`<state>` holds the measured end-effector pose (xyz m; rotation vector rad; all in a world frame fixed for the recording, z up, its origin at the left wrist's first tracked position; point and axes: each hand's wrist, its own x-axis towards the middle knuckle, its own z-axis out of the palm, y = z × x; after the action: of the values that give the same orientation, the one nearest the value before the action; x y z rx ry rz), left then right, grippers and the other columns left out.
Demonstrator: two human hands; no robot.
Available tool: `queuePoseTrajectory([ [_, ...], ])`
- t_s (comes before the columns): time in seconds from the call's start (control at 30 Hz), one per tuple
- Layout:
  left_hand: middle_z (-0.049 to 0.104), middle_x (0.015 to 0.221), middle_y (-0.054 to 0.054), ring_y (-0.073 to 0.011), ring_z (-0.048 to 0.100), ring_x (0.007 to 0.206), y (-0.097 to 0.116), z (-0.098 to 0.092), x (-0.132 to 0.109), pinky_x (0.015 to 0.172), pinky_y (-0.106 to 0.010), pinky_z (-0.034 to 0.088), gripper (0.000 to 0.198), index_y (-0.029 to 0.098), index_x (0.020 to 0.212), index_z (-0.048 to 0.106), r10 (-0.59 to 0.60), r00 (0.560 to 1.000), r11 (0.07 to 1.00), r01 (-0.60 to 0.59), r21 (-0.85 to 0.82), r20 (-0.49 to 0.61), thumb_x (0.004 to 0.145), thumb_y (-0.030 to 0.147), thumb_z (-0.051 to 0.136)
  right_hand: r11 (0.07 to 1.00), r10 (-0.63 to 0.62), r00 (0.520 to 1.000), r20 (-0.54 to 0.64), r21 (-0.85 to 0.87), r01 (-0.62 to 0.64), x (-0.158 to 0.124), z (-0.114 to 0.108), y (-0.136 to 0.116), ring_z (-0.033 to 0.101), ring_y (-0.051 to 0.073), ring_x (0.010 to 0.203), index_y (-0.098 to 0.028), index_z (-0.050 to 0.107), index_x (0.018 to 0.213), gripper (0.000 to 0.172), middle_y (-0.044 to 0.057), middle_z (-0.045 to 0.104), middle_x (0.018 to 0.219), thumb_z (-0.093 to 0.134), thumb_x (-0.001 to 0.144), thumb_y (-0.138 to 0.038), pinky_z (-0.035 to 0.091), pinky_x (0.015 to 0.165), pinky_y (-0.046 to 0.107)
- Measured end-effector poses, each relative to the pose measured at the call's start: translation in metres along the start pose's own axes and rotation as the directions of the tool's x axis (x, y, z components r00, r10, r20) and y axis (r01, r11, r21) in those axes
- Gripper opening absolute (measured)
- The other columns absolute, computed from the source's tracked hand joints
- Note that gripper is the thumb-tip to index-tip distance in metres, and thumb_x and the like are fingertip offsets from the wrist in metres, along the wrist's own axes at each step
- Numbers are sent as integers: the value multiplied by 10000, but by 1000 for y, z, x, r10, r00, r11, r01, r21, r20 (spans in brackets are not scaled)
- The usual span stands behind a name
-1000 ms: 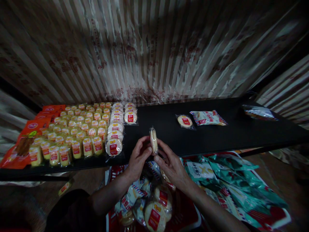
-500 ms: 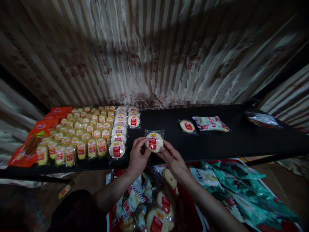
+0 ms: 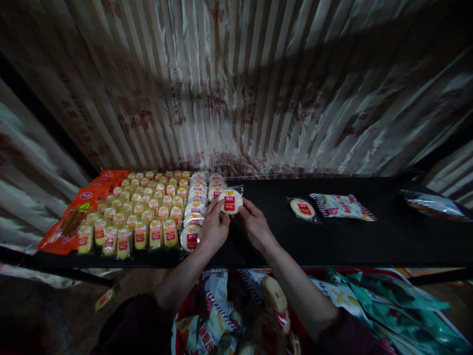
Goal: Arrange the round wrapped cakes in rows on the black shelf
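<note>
Both hands (image 3: pixel 214 228) (image 3: pixel 257 228) hold a wrapped cracker (image 3: pixel 231 202) above the shelf (image 3: pixel 347 246)

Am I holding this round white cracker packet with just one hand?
No, the left hand and right hand hold the cracker packet between them, one at each side.

Black shelf (image 3: pixel 332 241) open along right front, snack rows (image 3: pixel 152 203) blocking left

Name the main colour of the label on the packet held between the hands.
The label is red; the head view shows it best.
</note>
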<state>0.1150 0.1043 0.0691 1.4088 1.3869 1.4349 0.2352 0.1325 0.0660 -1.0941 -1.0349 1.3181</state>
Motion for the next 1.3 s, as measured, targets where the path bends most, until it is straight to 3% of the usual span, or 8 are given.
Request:
queuePoseTrajectory([
  [0.23,363,1462,-85,-294,494,1202,-12,3,2,1044,-447,383,486,222,1150,622,-128,992,990,129,-63,21,671,142,600,999,31,995,-92,-37,-35,27,11,24,640,173,729,-201,593,1150,490,26,702,917,570,677,-331,532,670,310],
  [0.37,275,1510,-85,-320,398,1298,-23,5,0,1083,-459,332,531,219,1178,601,-142,989,987,144,-68,33,654,137,620,996,41,989,-140,-75,-52,33,12,39,644,172,727,-210,597,1162,501,22,701,901,555,675,-322,536,668,308],
  [0.7,342,1475,-137,-299,252,1387,-24,6,-3,1144,-468,176,535,169,1207,572,-124,991,980,115,162,44,676,110,577,993,49,988,-146,-102,-64,38,17,47,628,157,700,-170,591,1154,509,53,695,949,542,675,-334,522,657,289],
  [0.9,333,1485,-116,-285,236,1395,-28,5,-3,1149,-474,156,551,181,1236,552,-134,990,975,124,187,42,688,137,577,971,-47,988,-145,-238,11,42,16,56,637,170,730,-205,619,1117,436,33,701,938,501,718,-335,531,682,310],
  [1.0,298,1503,-117,-254,219,1403,-27,5,-4,1157,-427,162,574,156,1296,503,-168,983,945,140,294,72,724,143,540,916,-117,981,-154,-397,47,43,15,58,638,179,827,-191,638,1086,394,45,695,982,463,746,-288,515,769,314],
  [1.13,248,1519,-134,-238,174,1417,-25,5,-4,1167,-365,152,618,96,1355,437,-202,973,902,141,408,110,741,128,507,769,-221,966,-136,-634,87,41,16,55,604,201,964,-145,646,1079,375,95,671,1063,433,780,-219,451,904,335],
  [1.3,259,1514,-121,-243,164,1418,-25,6,-5,1170,-393,145,635,102,1375,416,-220,967,884,143,444,126,744,116,486,639,-242,963,-114,-766,70,35,19,49,587,203,973,-142,634,1104,353,104,654,1076,443,813,-198,438,892,316],
])
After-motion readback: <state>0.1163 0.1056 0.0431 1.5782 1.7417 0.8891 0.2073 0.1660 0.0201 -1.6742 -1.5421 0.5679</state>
